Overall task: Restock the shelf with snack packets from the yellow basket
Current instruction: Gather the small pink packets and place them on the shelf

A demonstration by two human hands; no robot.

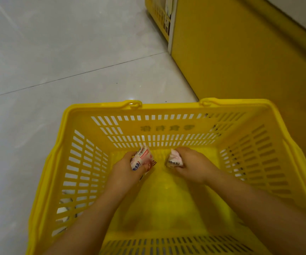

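A yellow plastic basket (86, 162) with slotted walls stands on the floor below me, and both my arms reach down into it. My left hand (124, 166) grips a small pink and white snack packet (142, 159) near the basket's far wall. My right hand (192, 164) grips another pink and white snack packet (174, 159), crumpled in its fingers. The two hands are side by side, a short gap between them, low over the basket bottom. The rest of the basket bottom shows only yellow plastic.
The yellow side panel of a shelf unit (240, 52) rises at the right, touching the basket's far right corner. A yellow wire rack (159, 13) with goods shows at the top. Grey floor tiles (56, 52) spread to the left.
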